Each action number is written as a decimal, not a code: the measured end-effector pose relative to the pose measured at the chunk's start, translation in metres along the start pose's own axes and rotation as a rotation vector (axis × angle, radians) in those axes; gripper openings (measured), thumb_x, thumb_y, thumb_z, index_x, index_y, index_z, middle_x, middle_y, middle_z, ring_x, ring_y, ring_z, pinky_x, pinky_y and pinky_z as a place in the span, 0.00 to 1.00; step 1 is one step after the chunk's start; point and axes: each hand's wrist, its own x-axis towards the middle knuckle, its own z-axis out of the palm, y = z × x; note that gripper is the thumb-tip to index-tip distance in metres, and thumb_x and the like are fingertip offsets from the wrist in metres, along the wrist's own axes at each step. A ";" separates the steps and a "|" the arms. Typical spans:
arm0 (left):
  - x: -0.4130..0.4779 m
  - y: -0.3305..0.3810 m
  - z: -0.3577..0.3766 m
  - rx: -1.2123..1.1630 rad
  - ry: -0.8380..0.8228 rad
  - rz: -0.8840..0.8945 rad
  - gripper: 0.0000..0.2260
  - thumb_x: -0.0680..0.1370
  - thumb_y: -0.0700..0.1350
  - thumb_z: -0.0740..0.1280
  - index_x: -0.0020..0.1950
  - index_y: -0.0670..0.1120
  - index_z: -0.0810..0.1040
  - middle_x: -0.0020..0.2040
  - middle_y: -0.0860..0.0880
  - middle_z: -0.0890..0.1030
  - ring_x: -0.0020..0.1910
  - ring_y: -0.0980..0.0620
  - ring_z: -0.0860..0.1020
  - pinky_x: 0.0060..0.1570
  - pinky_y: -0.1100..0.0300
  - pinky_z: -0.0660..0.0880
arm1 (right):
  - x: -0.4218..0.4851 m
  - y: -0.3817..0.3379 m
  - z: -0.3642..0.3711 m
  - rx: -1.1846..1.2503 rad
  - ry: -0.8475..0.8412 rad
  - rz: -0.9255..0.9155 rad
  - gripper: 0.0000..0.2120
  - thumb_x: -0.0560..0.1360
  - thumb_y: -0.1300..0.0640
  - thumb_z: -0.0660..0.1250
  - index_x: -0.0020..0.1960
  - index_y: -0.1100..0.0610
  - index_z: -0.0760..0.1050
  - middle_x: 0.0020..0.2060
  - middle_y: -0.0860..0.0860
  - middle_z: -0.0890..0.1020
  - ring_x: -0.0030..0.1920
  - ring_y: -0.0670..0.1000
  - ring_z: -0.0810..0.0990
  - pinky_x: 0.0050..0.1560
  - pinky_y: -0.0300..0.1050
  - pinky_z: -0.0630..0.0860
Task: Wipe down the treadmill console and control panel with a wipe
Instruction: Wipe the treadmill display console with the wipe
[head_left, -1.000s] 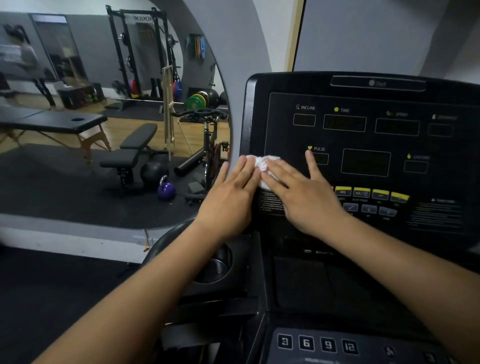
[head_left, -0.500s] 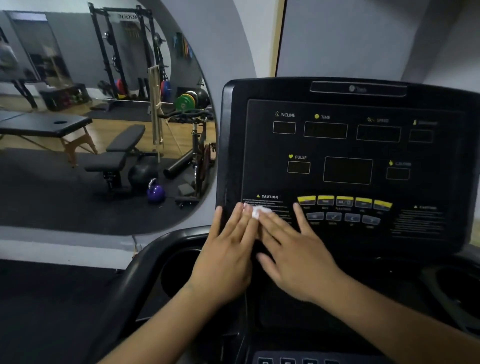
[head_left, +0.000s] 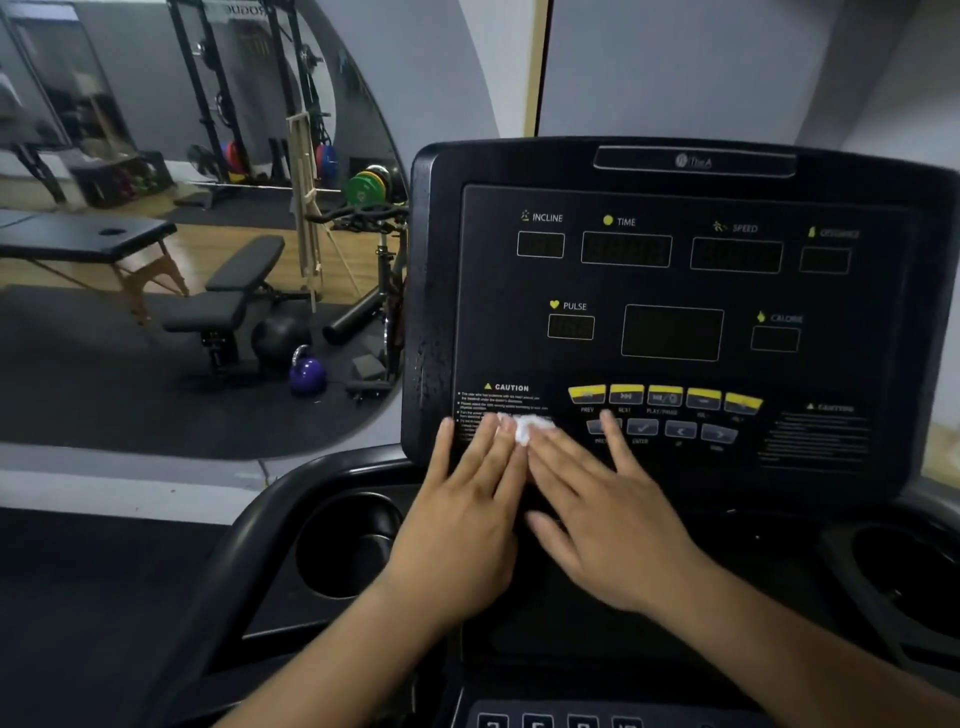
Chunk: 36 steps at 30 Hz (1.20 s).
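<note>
The black treadmill console (head_left: 675, 280) fills the right half of the view, with dark displays marked INCLINE, TIME, SPEED and PULSE and a row of yellow buttons (head_left: 665, 397). A small white wipe (head_left: 530, 427) lies on the lower left of the panel, below the CAUTION label. My left hand (head_left: 467, 499) and my right hand (head_left: 602, 514) lie flat side by side, straight fingers pressing on the wipe. Most of the wipe is hidden under the fingertips.
Round cup holders sit in the console tray at the left (head_left: 348, 551) and right (head_left: 904, 577). A keypad strip (head_left: 561, 719) shows at the bottom edge. A wall mirror (head_left: 156, 260) on the left reflects a weight bench, a purple kettlebell and racks.
Both hands slid the wipe down the panel from beside the PULSE display to the area below the CAUTION label. The view dropped with them, and the hands have since barely moved.
</note>
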 end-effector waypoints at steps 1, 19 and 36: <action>0.009 -0.003 -0.002 0.010 0.008 0.004 0.33 0.71 0.47 0.54 0.76 0.37 0.63 0.76 0.38 0.63 0.77 0.41 0.57 0.71 0.35 0.52 | 0.007 0.007 -0.005 0.003 0.020 0.013 0.30 0.79 0.42 0.50 0.73 0.60 0.65 0.74 0.53 0.65 0.75 0.49 0.58 0.72 0.67 0.52; 0.063 0.002 -0.015 0.099 0.046 -0.001 0.28 0.78 0.45 0.47 0.76 0.38 0.62 0.77 0.38 0.59 0.77 0.41 0.58 0.69 0.27 0.52 | 0.023 0.043 -0.022 0.006 0.094 0.167 0.31 0.80 0.42 0.47 0.74 0.62 0.62 0.75 0.54 0.62 0.76 0.49 0.56 0.72 0.68 0.48; 0.108 0.032 -0.021 0.106 0.062 0.009 0.28 0.79 0.46 0.45 0.77 0.38 0.59 0.78 0.38 0.57 0.78 0.41 0.55 0.70 0.29 0.52 | 0.007 0.084 -0.032 -0.002 0.086 0.243 0.30 0.76 0.50 0.51 0.75 0.63 0.60 0.76 0.55 0.61 0.77 0.50 0.55 0.73 0.66 0.47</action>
